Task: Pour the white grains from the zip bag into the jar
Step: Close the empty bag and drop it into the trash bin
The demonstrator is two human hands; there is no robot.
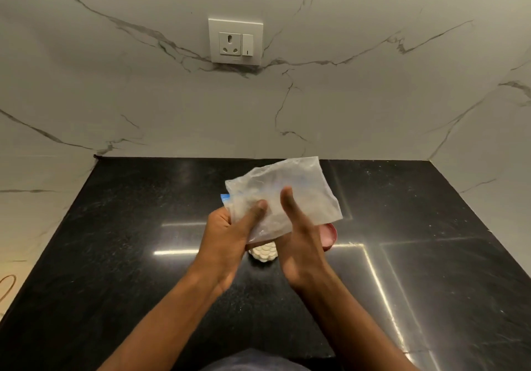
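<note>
Both hands hold the zip bag (pixel 287 186) in the air over the middle of the black countertop (pixel 115 241), about midway between its back edge and its near edge; the bag is tipped so that its lower end hangs directly above the jar (pixel 263 253), which lets whatever falls out land inside rather than scatter on the stone. The left hand (pixel 230 235) grips the bag's left side near the blue zip strip (pixel 225 198), its thumb pressed on the front film and its fingers curled round behind; the right hand (pixel 298 244) lays its thumb straight up the front face while its fingers are hidden behind the bag, so it appears to pinch the plastic and steady the mouth. Only a small scalloped white patch of the jar shows between the wrists; whether that is patterned glass or the white grains piled inside is hard to tell. The bag looks limp and mostly clear, so the pour is likely near its end. A pink lid (pixel 330 234) lies just beside the jar on its right, half covered by the bag; a wall socket (pixel 235 41) sits on the marble above the back edge.
</note>
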